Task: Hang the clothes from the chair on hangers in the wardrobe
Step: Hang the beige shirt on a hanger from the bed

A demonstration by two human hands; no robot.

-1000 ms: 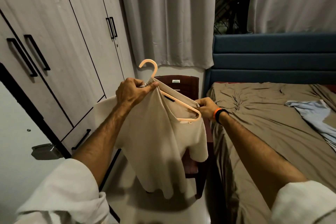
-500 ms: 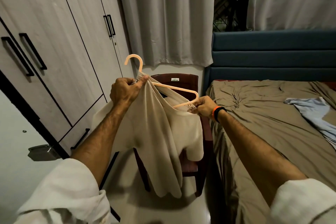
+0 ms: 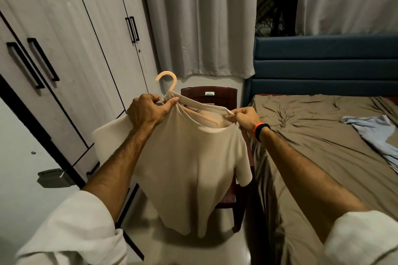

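Shirt (image 3: 189,157) now covers hanger (image 3: 167,80); chair (image 3: 217,98) behind.

Plain cream T-shirt (image 3: 189,170), peach-orange hanger (image 3: 170,79), dark reddish-brown chair (image 3: 217,97), olive-brown bedsheet (image 3: 312,148), navy headboard (image 3: 323,64), pale grey curtains (image 3: 200,19), orange-and-black wristband (image 3: 259,130), light blue cloth (image 3: 374,133)

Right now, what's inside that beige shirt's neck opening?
An orange hanger: one arm shows through the beige shirt's collar, its hook sticks out above. The other arm is covered by fabric and the left hand.

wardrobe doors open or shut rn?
Shut. Every wardrobe door panel in view sits flush, handles side by side, no interior showing. Both hands hold the shirt.
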